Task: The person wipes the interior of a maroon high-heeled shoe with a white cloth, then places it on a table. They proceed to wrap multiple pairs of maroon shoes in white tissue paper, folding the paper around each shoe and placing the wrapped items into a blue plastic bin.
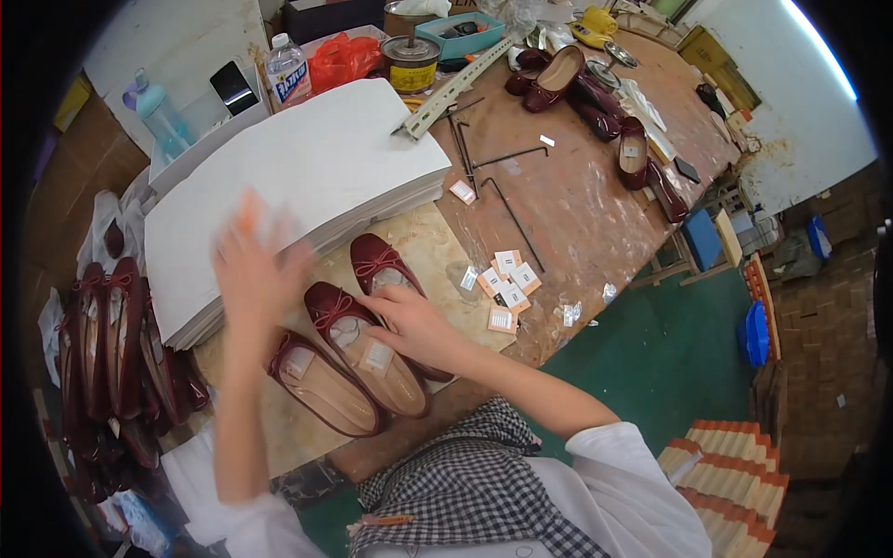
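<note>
- Landmark: a thick stack of large white paper sheets [298, 149] on the scuffed brown worktop [595, 195].
- Just on my side of the stack, three glossy burgundy ballet flats with bows [357, 352] lie soles down, toes away from me; this way, I judge, their pale insoles [324, 377] are easy to reach.
- My right hand [409, 324] bends over the middle flat's rim, likely steadying it; whether the fingers pinch, I cannot tell.
- My left hand [260, 259] blurs over the stack's near edge, something orange [247, 210] at its fingers; its grip I cannot tell.
- Right of the stack: small white-and-orange labels [508, 279], black L-shaped metal rods [513, 223].
- Left of the stack: more burgundy flats [119, 349], crowding that side.
</note>
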The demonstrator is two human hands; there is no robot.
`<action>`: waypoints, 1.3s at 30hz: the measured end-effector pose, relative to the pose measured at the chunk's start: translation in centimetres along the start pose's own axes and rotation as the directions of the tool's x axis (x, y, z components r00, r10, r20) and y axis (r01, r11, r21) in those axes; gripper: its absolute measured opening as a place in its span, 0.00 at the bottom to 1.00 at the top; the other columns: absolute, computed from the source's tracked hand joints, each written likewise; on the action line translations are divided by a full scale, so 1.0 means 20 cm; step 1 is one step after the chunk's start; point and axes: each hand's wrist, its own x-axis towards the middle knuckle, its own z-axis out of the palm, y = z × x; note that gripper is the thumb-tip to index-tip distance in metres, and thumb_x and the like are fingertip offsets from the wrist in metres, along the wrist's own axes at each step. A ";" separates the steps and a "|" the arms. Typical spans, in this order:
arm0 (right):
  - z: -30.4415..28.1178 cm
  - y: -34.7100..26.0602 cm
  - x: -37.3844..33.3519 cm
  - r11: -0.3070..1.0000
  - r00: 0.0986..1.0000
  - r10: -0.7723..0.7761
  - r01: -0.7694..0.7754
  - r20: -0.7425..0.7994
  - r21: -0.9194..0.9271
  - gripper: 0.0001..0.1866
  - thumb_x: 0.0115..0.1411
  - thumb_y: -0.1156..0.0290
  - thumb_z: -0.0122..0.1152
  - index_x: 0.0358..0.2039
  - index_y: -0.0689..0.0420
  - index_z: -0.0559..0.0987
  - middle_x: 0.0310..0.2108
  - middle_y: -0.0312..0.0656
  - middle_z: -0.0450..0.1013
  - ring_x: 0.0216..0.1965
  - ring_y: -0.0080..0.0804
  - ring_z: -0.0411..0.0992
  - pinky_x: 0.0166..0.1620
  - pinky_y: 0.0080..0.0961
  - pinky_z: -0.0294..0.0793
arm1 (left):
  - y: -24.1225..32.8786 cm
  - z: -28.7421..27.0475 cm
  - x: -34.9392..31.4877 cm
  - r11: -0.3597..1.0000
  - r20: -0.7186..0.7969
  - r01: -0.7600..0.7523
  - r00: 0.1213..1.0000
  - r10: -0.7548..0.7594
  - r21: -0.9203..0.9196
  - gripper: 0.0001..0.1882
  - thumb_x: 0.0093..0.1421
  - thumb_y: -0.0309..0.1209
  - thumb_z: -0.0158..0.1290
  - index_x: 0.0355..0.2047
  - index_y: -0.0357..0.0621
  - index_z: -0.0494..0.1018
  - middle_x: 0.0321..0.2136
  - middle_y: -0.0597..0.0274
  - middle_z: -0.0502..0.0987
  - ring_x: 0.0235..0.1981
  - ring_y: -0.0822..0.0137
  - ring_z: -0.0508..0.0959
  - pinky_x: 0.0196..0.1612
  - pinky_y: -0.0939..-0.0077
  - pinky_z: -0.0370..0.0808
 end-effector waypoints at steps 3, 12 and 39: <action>-0.08 -0.10 -0.08 0.997 0.999 0.027 -0.029 0.028 0.078 0.20 0.51 0.71 0.61 0.46 0.61 0.73 0.37 0.46 0.69 0.41 0.45 0.68 0.43 0.32 0.69 | -0.45 0.33 0.07 0.915 0.020 0.247 0.963 -0.267 0.318 0.28 0.57 0.48 0.50 0.58 0.63 0.63 0.52 0.47 0.66 0.53 0.44 0.64 0.53 0.45 0.60; -0.22 -0.05 -0.16 -0.145 0.769 0.494 -0.387 0.405 0.911 0.34 0.62 0.63 0.51 0.64 0.46 0.48 0.62 0.45 0.54 0.60 0.33 0.58 0.56 0.34 0.66 | 0.40 -0.27 -0.38 0.643 -0.003 -0.248 0.934 0.358 -0.724 0.12 0.44 0.39 0.57 0.25 0.45 0.74 0.38 0.48 0.74 0.47 0.49 0.69 0.54 0.54 0.58; 0.67 -0.30 0.23 0.786 0.851 -0.360 0.498 0.383 -0.366 0.16 0.38 0.74 0.61 0.32 0.59 0.77 0.30 0.41 0.64 0.36 0.41 0.66 0.38 0.32 0.68 | 0.45 -0.30 -0.93 0.895 0.513 0.350 0.841 -0.170 -0.276 0.34 0.52 0.54 0.50 0.43 0.31 0.72 0.43 0.45 0.72 0.52 0.52 0.66 0.60 0.53 0.52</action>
